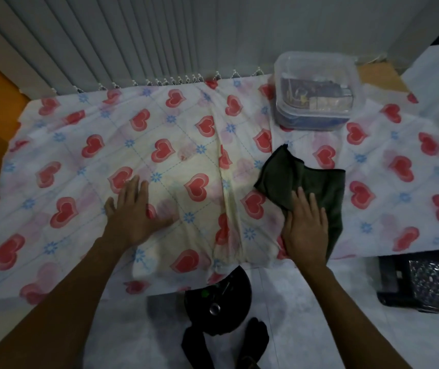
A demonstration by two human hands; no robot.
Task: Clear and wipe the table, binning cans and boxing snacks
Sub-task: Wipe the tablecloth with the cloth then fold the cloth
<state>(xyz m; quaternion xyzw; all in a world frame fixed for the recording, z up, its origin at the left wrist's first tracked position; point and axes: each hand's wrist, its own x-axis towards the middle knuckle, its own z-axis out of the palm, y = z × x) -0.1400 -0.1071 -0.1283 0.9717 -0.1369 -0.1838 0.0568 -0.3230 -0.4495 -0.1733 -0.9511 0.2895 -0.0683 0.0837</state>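
Note:
A dark green wiping cloth (316, 182) lies spread on the table's right half, over a white tablecloth with red hearts (79, 145). My right hand (306, 227) presses flat on the cloth's near corner, fingers together and extended. My left hand (133, 211) rests flat on the tablecloth left of centre, fingers apart, holding nothing. A clear plastic box (316, 89) with its lid on stands at the back right, with snack packets visible through its walls. Under the table's front edge sits a black round bin (218, 307) with cans inside.
Grey vertical blinds (133, 35) run behind the table. A black crate with a shiny patterned bag (431, 286) stands on the floor at the right. My feet in dark socks (255, 339) are on the white floor beside the bin.

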